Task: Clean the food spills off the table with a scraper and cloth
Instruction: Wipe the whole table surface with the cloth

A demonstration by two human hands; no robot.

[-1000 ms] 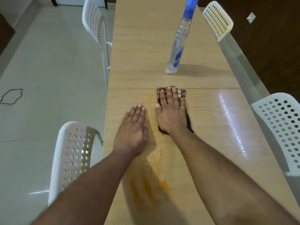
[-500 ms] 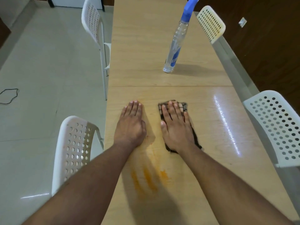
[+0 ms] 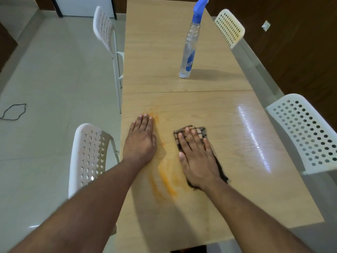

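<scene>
- Two hands, one cloth (image 3: 203,132), one spray bottle (image 3: 189,52) and four white chairs (image 3: 302,132) are counted around one table (image 3: 228,198).
- The dark checked cloth is pinned flat under the right hand (image 3: 197,157), beside orange smears (image 3: 165,178).
- Both hands are laid flat with fingers straight; nothing is gripped by the left hand (image 3: 141,141).

Bare bench (image 3: 228,179) is seen to the right of the cloth (image 3: 202,131) and beyond it up to the seam. Farther on, the way is blocked only by the upright spray bottle (image 3: 189,50). White chairs (image 3: 302,132) are placed just beside both edges.
</scene>
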